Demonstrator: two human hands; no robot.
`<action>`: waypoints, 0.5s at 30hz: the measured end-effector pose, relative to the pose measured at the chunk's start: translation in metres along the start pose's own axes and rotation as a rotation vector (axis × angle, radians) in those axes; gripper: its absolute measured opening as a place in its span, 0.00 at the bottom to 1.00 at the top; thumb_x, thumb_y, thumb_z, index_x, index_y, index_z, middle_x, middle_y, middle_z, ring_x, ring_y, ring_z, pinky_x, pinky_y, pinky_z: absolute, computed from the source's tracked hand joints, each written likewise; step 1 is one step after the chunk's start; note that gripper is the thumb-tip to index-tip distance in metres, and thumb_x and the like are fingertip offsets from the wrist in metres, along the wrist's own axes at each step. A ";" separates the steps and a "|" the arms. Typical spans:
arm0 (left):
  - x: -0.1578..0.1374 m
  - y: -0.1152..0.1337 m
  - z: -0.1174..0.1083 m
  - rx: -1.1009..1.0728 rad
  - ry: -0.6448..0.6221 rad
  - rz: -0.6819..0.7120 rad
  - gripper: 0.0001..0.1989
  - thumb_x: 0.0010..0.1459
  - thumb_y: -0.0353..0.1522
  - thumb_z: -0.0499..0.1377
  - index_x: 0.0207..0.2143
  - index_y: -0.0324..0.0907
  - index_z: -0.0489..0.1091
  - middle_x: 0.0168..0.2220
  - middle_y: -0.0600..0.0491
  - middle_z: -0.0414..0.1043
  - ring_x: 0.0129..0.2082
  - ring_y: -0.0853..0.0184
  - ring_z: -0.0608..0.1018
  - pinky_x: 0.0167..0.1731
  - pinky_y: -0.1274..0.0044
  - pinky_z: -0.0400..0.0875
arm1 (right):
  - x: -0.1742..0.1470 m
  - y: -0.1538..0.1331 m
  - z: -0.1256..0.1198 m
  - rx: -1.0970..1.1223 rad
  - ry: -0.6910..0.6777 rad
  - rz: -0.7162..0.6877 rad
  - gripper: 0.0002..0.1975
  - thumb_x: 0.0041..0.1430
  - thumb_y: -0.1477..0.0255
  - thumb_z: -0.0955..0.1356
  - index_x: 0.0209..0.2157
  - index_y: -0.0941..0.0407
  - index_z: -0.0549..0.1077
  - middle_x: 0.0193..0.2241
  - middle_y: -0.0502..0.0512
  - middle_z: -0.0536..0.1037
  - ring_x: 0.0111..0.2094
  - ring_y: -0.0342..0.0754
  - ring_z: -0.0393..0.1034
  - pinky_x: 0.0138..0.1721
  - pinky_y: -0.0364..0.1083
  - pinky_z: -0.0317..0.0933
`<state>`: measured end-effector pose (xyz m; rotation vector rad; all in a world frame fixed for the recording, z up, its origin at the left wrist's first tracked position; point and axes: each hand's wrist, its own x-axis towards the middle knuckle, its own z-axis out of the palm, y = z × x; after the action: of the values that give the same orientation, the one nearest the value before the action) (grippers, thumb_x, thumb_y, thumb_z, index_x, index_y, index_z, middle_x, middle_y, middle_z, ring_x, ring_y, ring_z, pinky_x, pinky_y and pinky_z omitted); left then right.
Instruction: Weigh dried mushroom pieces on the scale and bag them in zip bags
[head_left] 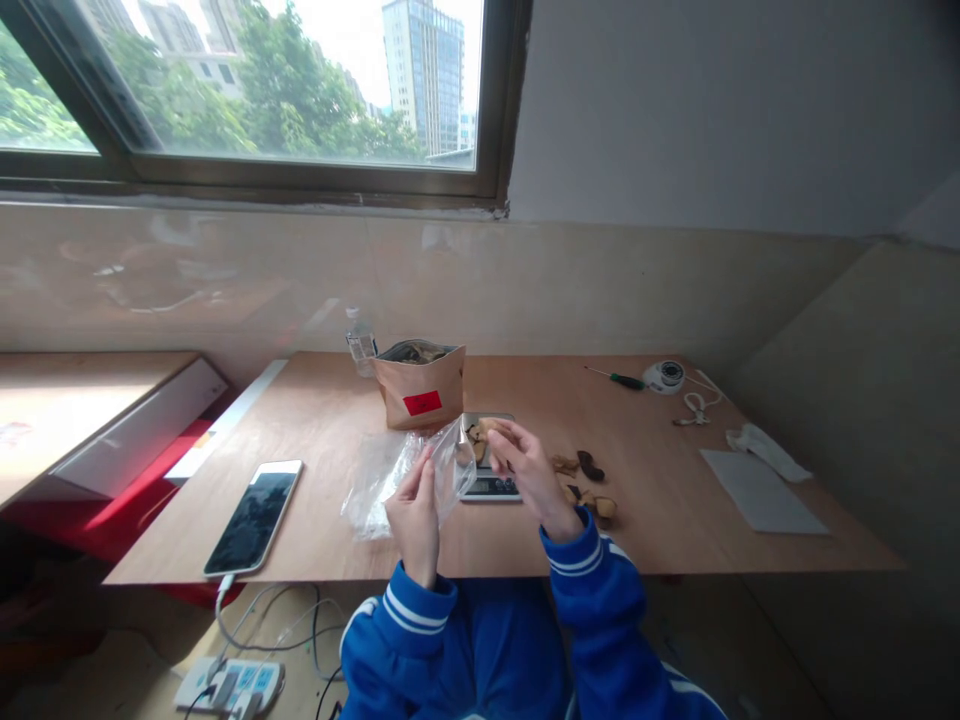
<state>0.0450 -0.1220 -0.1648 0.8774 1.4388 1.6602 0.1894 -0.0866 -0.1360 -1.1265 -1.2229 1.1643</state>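
The left hand (pixel 415 510) pinches the rim of a clear, crinkled plastic bag (pixel 409 475), its fingers closed on the film. The right hand (pixel 525 470) holds its fingers together around small brown dried pieces (pixel 480 432) just beside the bag's mouth, above a small silver digital scale (pixel 491 470) on the plywood worktop (pixel 660 500).

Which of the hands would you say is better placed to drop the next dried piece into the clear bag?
Probably the right hand: it pinches a piece over the scale, with loose pieces beside it, while the left hand holds the clear bag.
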 end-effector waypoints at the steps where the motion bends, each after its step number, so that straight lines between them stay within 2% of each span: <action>1: -0.001 0.000 0.001 -0.025 -0.001 -0.001 0.18 0.55 0.38 0.61 0.46 0.40 0.74 0.49 0.48 0.74 0.54 0.59 0.72 0.58 0.66 0.62 | -0.007 -0.012 0.009 0.143 -0.117 0.053 0.18 0.58 0.60 0.65 0.45 0.56 0.70 0.31 0.53 0.73 0.22 0.40 0.63 0.21 0.41 0.58; 3: -0.004 0.001 0.002 -0.085 -0.002 -0.008 0.18 0.54 0.39 0.61 0.46 0.40 0.74 0.50 0.48 0.74 0.54 0.59 0.72 0.57 0.66 0.62 | -0.016 -0.025 0.024 0.258 -0.226 0.105 0.18 0.56 0.60 0.66 0.44 0.56 0.71 0.24 0.49 0.71 0.20 0.39 0.62 0.21 0.40 0.59; 5: -0.008 0.000 0.002 -0.138 -0.007 -0.029 0.18 0.54 0.39 0.62 0.46 0.41 0.74 0.50 0.47 0.74 0.54 0.58 0.72 0.58 0.65 0.62 | -0.020 -0.023 0.032 0.168 -0.214 0.119 0.18 0.54 0.61 0.68 0.43 0.57 0.72 0.22 0.48 0.71 0.20 0.40 0.63 0.22 0.41 0.61; 7: -0.013 -0.001 0.001 -0.189 -0.026 -0.061 0.18 0.54 0.39 0.62 0.46 0.41 0.74 0.50 0.48 0.73 0.55 0.58 0.71 0.58 0.65 0.61 | -0.019 -0.010 0.036 -0.058 -0.145 0.096 0.17 0.52 0.64 0.69 0.43 0.57 0.74 0.30 0.54 0.75 0.24 0.44 0.69 0.25 0.44 0.65; 9: -0.018 -0.004 0.002 -0.232 -0.035 -0.088 0.18 0.53 0.38 0.62 0.46 0.42 0.74 0.52 0.48 0.72 0.57 0.58 0.69 0.60 0.66 0.59 | -0.016 0.004 0.038 -0.295 -0.066 0.033 0.16 0.52 0.68 0.69 0.43 0.56 0.74 0.41 0.59 0.76 0.37 0.52 0.73 0.36 0.50 0.69; 11: -0.022 -0.007 0.003 -0.270 -0.033 -0.127 0.18 0.53 0.38 0.63 0.46 0.42 0.75 0.54 0.47 0.70 0.59 0.59 0.66 0.60 0.67 0.57 | -0.015 0.013 0.041 -0.444 -0.011 -0.028 0.19 0.52 0.71 0.69 0.47 0.57 0.73 0.46 0.62 0.75 0.48 0.57 0.69 0.49 0.55 0.64; 13: -0.024 -0.008 0.004 -0.312 -0.026 -0.193 0.18 0.52 0.37 0.63 0.46 0.42 0.74 0.56 0.47 0.67 0.60 0.58 0.65 0.60 0.67 0.58 | -0.017 0.012 0.045 -0.470 0.005 -0.057 0.23 0.52 0.72 0.69 0.52 0.56 0.69 0.47 0.62 0.75 0.51 0.57 0.68 0.52 0.57 0.61; 15: -0.022 -0.005 0.002 -0.357 -0.014 -0.266 0.18 0.53 0.36 0.63 0.47 0.43 0.73 0.57 0.47 0.67 0.60 0.58 0.65 0.58 0.66 0.61 | -0.023 0.003 0.046 -0.409 -0.054 -0.062 0.27 0.54 0.71 0.68 0.57 0.54 0.65 0.46 0.60 0.76 0.47 0.55 0.71 0.48 0.55 0.65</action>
<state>0.0583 -0.1401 -0.1699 0.4749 1.1433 1.6328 0.1430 -0.1093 -0.1394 -1.3508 -1.5740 0.9244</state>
